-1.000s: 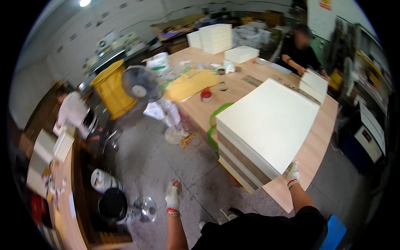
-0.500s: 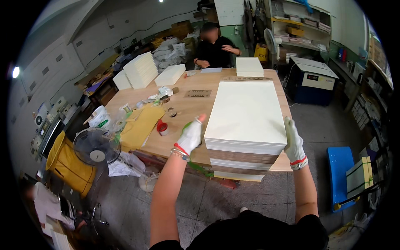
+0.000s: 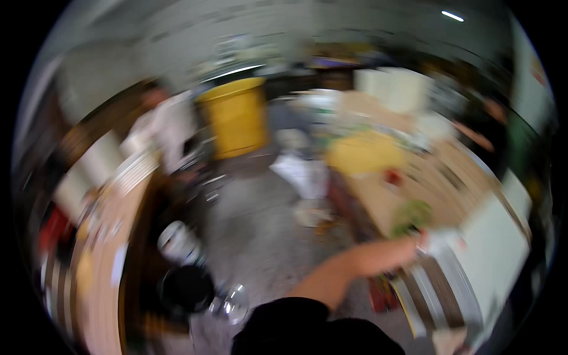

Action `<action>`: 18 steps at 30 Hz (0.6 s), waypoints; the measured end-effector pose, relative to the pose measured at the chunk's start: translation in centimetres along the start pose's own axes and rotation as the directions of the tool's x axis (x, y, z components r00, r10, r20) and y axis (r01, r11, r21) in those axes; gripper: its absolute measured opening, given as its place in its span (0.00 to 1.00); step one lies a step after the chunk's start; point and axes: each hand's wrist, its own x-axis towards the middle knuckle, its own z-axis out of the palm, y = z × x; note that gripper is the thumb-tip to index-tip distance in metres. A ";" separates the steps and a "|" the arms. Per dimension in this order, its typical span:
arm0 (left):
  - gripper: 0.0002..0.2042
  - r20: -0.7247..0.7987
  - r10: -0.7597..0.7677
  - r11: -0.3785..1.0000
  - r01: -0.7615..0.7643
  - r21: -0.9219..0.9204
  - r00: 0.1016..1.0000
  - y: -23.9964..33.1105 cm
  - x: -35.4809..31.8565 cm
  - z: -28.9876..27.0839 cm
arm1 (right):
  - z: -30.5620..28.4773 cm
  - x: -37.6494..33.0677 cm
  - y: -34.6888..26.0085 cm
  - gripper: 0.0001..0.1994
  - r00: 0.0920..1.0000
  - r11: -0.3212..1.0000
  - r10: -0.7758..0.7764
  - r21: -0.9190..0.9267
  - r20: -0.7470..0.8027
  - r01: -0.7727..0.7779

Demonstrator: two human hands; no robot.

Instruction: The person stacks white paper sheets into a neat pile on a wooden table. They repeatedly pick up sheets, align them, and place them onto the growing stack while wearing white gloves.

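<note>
The whole view is smeared by motion. My left hand [image 3: 441,239], in a white glove, is at the near left corner of a tall stack of large white sheets [image 3: 494,242]; whether it touches the stack and how its fingers lie is lost in the blur. White and brown bands [image 3: 435,293] show on the stack's near side. A skin-coloured patch at the lower right edge, beside the stack, appears to be part of my right arm [image 3: 449,341]; the fingers of my right hand cannot be made out. A green thing [image 3: 412,216] lies just beyond my left wrist.
The wooden table [image 3: 378,204] bears a yellow sheet-like thing [image 3: 367,152] and a red roll [image 3: 392,176]. Across the floor stand a yellow bin [image 3: 235,115], another table [image 3: 106,266], a black round thing [image 3: 187,289] and a person in light clothing [image 3: 168,127]. Another person [image 3: 494,124] sits at far right.
My view has swung sharply left, so the stack and table now lie at the right. My left hand has come to the stack's near corner; my right hand has dropped out of clear sight.
</note>
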 end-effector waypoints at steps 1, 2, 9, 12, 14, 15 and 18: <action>0.18 -0.209 -0.206 0.947 0.248 0.204 0.956 -0.3 1.4 4.1 | -1.2 0.0 0.9 0.19 0.999 0.997 -0.012 -0.075 -0.050 0.008; 0.20 -0.402 -0.389 0.786 0.526 0.326 0.829 2.1 2.3 8.5 | -0.8 0.4 1.8 0.19 0.999 0.990 0.000 -0.139 -0.047 -0.006; 0.18 -0.669 -0.295 0.950 0.287 -0.126 0.682 4.1 -14.8 1.0 | 11.2 2.9 13.9 0.21 0.844 0.930 0.340 -0.280 0.415 -0.237; 0.18 -0.882 -0.260 0.952 0.257 -0.166 0.392 1.1 -22.7 3.2 | 13.2 2.1 16.8 0.22 0.753 0.901 0.418 -0.340 0.508 -0.271; 0.17 -0.952 -0.246 0.955 0.215 -0.206 0.184 -1.7 -27.5 3.8 | 14.1 1.5 18.2 0.23 0.696 0.883 0.458 -0.376 0.554 -0.282; 0.16 -0.959 -0.269 0.946 0.210 -0.247 0.083 -2.0 -29.9 4.4 | 14.7 1.2 18.8 0.24 0.665 0.875 0.476 -0.387 0.575 -0.291; 0.20 -0.941 -0.319 0.928 0.168 -0.334 -0.111 -4.2 -36.4 5.6 | 15.5 0.4 20.5 0.25 0.596 0.854 0.518 -0.417 0.613 -0.312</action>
